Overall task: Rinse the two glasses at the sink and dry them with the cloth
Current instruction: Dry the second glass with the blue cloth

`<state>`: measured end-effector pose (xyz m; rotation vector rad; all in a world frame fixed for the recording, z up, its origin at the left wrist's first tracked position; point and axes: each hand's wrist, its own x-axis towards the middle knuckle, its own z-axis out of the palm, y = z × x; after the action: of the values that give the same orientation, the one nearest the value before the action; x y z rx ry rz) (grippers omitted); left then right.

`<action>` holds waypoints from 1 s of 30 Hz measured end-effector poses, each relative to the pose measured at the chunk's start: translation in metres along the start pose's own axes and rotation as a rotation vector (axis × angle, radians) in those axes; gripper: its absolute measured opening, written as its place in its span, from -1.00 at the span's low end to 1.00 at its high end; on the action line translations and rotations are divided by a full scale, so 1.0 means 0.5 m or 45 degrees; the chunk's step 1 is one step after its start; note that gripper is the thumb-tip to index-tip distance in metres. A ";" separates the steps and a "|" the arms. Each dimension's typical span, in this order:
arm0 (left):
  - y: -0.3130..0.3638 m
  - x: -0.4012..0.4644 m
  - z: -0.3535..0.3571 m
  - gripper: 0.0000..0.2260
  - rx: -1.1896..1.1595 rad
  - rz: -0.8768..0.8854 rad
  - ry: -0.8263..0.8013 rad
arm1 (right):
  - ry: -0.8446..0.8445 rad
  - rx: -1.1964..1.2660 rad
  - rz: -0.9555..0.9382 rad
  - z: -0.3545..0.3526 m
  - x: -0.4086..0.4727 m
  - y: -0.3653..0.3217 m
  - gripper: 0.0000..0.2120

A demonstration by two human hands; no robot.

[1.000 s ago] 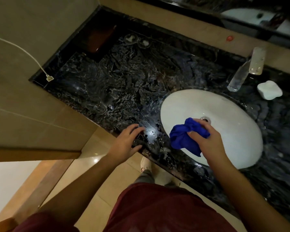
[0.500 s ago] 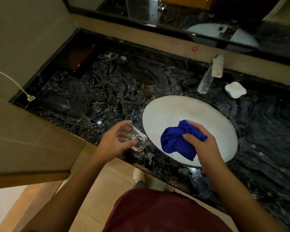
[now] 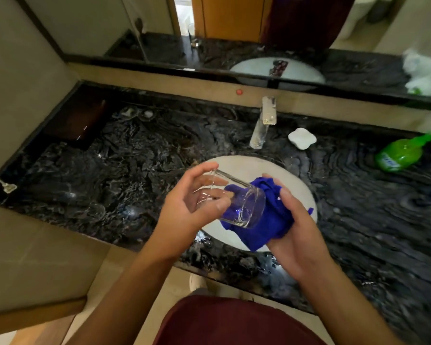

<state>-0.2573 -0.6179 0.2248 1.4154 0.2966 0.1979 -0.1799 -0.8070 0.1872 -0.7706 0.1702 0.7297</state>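
Over the white sink basin [image 3: 246, 168], my left hand [image 3: 184, 212] holds a clear glass [image 3: 244, 202] tipped on its side, thick base toward the right. My right hand [image 3: 296, 235] grips a bunched blue cloth [image 3: 276, 217] and presses it against the base and lower side of the glass. Part of the cloth shows through the glass. A second clear glass [image 3: 95, 211] is faintly visible standing on the dark marble counter [image 3: 135, 165] to the left of the basin.
A chrome faucet [image 3: 264, 123] stands behind the basin, with a white soap [image 3: 302, 138] to its right. Further right a green bottle [image 3: 398, 155] lies on the counter. A dark box [image 3: 77, 120] and two small dishes [image 3: 137, 113] sit at the back left. A mirror runs along the back wall.
My left hand picked the glass up from the counter's front edge and carried it right over the basin. My right hand brought the cloth against it. The view tilted upward.
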 end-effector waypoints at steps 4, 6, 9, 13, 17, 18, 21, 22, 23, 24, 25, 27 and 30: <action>-0.011 0.007 0.015 -0.44 -0.055 -0.072 -0.112 | 0.013 -0.008 -0.009 0.008 -0.002 -0.010 -0.15; -0.011 0.014 0.017 -0.42 -0.128 -0.097 -0.127 | 0.039 -0.020 0.043 0.020 -0.002 -0.005 -0.02; -0.006 0.036 0.015 -0.47 -0.150 -0.077 -0.210 | 0.006 -0.057 0.126 0.045 -0.002 0.008 -0.08; 0.017 0.066 -0.003 -0.43 0.137 0.046 -0.305 | 0.042 -0.108 -0.075 0.071 0.008 0.001 -0.11; 0.035 0.091 -0.026 -0.47 0.721 0.369 -0.265 | 0.072 -0.183 -0.206 0.095 0.003 -0.018 -0.03; 0.038 0.095 -0.028 -0.52 0.801 0.460 -0.208 | 0.089 -0.199 -0.250 0.097 0.003 -0.021 -0.06; 0.049 0.096 -0.029 -0.80 0.667 0.460 -0.226 | 0.136 -0.268 -0.363 0.099 0.002 -0.028 -0.17; 0.058 0.097 -0.026 -0.87 0.523 0.325 -0.312 | 0.146 -0.335 -0.393 0.100 0.004 -0.030 -0.20; 0.067 0.101 -0.024 -0.87 0.406 0.167 -0.404 | 0.152 -0.425 -0.418 0.103 0.006 -0.030 -0.22; 0.074 0.105 -0.023 -0.83 0.327 0.038 -0.470 | 0.163 -0.523 -0.448 0.104 0.009 -0.029 -0.24; 0.074 0.111 -0.025 -0.79 0.271 -0.056 -0.509 | 0.184 -0.608 -0.479 0.106 0.012 -0.029 -0.25; 0.070 0.125 -0.025 -0.75 0.124 -0.204 -0.558 | 0.222 -0.707 -0.537 0.109 0.017 -0.030 -0.28; 0.052 0.136 -0.023 -0.73 -0.083 -0.339 -0.519 | 0.315 -0.859 -0.640 0.117 0.020 -0.037 -0.40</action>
<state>-0.1955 -0.5823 0.2434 1.3028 0.1367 -0.2950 -0.1670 -0.7704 0.2357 -1.4831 -0.0584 0.1934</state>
